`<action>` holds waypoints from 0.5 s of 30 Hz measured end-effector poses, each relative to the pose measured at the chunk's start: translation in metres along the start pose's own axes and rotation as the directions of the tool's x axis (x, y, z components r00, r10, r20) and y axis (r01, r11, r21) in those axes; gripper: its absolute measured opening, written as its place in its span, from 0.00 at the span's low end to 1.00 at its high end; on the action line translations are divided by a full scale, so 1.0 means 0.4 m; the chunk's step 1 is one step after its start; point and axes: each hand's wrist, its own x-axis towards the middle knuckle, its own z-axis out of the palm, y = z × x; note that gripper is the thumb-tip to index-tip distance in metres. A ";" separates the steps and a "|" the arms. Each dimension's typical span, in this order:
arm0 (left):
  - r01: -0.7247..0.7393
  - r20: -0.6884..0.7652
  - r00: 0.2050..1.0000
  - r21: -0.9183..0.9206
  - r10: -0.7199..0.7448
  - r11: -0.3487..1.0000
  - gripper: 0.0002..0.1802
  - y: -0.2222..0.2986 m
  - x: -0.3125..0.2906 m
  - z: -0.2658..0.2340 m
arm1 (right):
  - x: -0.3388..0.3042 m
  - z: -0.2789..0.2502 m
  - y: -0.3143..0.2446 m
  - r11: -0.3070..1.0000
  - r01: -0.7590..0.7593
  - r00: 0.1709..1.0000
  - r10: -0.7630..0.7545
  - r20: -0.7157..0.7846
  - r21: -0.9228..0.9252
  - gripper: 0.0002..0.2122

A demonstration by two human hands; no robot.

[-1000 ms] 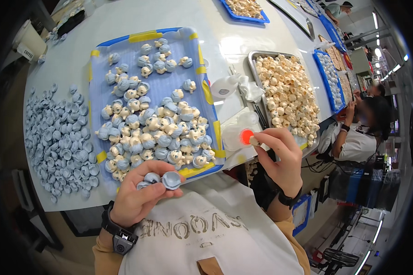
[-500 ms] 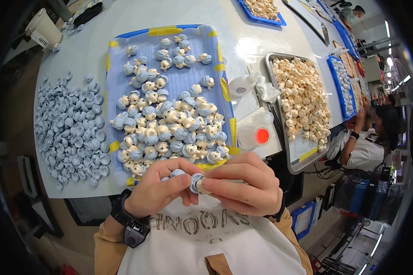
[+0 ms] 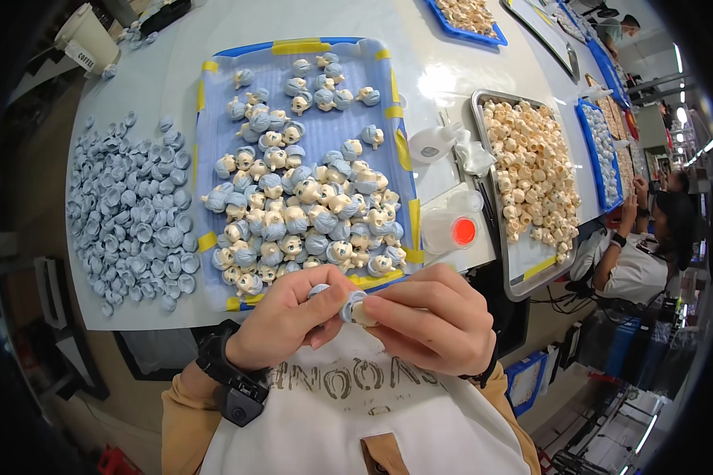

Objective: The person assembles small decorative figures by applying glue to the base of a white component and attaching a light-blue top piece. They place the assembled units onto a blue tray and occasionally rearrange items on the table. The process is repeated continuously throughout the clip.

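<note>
In front of my chest, near the table's edge, both hands meet on a small doll head (image 3: 359, 310) with a pale blue hair shell and a cream part. My left hand (image 3: 273, 321) is closed, thumb and fingers gripping the blue side; another blue piece (image 3: 318, 290) shows tucked in its fingers. From the other side, my right hand (image 3: 444, 324) pinches the cream part. Just beyond lies a blue-lined tray (image 3: 333, 51) edged with yellow tape, holding many blue-haired doll heads (image 3: 293, 218). My fingers hide much of the held pieces.
Loose blue hair shells (image 3: 135, 222) are heaped at the left. On the right stand a metal tray (image 3: 523, 289) of cream parts, a white bottle (image 3: 433, 144), and a clear container (image 3: 444, 229) with an orange-red spot. A person (image 3: 638, 253) sits at far right.
The view has shifted slightly, so the table's things appear a little to the right. Both hands keep their grip on the doll head, with only small finger movement.
</note>
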 end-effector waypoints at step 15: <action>0.001 -0.012 1.000 0.038 -0.001 0.999 0.16 0.017 -0.011 0.016 | -0.004 -0.010 -0.001 0.991 0.078 0.997 -0.078 -0.002 -0.109 0.17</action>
